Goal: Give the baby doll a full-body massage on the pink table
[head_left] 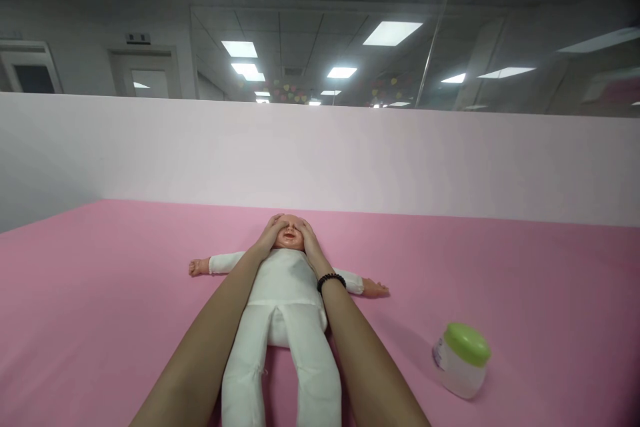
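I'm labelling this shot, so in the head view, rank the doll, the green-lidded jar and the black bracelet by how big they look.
Largest to smallest:
1. Doll, clearly largest
2. Green-lidded jar
3. Black bracelet, a thin band

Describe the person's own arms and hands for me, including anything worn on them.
Both forearms are bare, with no sleeves in view. The left hand and right hand are ungloved. A dark bracelet of round beads circles the right wrist; the left wrist has none.
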Demonstrator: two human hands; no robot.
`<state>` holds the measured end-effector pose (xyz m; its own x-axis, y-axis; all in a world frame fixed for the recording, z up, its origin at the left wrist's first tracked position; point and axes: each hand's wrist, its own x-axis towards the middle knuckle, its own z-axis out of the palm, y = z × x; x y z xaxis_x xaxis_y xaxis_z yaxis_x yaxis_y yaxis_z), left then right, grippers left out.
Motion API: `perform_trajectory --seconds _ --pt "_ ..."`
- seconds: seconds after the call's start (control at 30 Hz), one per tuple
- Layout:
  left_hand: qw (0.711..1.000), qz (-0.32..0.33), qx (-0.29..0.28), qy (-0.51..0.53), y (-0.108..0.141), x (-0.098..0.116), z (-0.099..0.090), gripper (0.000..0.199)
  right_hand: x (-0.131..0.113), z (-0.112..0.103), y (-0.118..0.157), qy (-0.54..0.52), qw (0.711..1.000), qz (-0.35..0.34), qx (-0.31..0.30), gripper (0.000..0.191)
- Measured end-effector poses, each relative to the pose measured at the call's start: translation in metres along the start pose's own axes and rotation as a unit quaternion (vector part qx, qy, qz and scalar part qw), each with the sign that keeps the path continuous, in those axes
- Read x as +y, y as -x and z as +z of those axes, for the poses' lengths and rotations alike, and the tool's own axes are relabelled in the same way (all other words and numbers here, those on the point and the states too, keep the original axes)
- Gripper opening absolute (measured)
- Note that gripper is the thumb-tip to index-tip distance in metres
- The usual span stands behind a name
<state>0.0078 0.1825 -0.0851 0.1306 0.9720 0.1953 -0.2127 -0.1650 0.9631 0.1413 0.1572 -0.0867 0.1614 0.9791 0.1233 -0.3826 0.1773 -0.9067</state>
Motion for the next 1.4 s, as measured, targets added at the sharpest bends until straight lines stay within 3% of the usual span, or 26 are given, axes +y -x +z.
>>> perform_trajectory --seconds 0.43,0.7,0.97,1.17,1.4 --pt "1.0 0.002 -0.008 -0.006 0.007 0.005 0.001 0.058 0.004 -0.003 -0.002 0.022 1.0 0.001 -0.004 0.064" --pt "1.0 -0.009 0.007 -0.005 -0.001 0.001 0.001 0.05 0.004 0.0 -0.004 -0.004 1.0 0.006 -0.001 0.058" --pt "1.0 0.003 -0.007 -0.015 0.008 0.007 0.001 0.058 0.007 -0.005 -0.006 0.029 1.0 -0.006 0.009 0.06" --pt "1.0 -0.011 0.015 -0.008 0.007 0.012 0.006 0.048 0.006 -0.002 -0.007 0.022 1.0 -0.005 0.013 0.056" --pt "1.0 0.008 -0.004 -0.009 0.006 0.006 0.001 0.051 0.007 -0.003 -0.004 0.021 1.0 -0.014 0.004 0.057"
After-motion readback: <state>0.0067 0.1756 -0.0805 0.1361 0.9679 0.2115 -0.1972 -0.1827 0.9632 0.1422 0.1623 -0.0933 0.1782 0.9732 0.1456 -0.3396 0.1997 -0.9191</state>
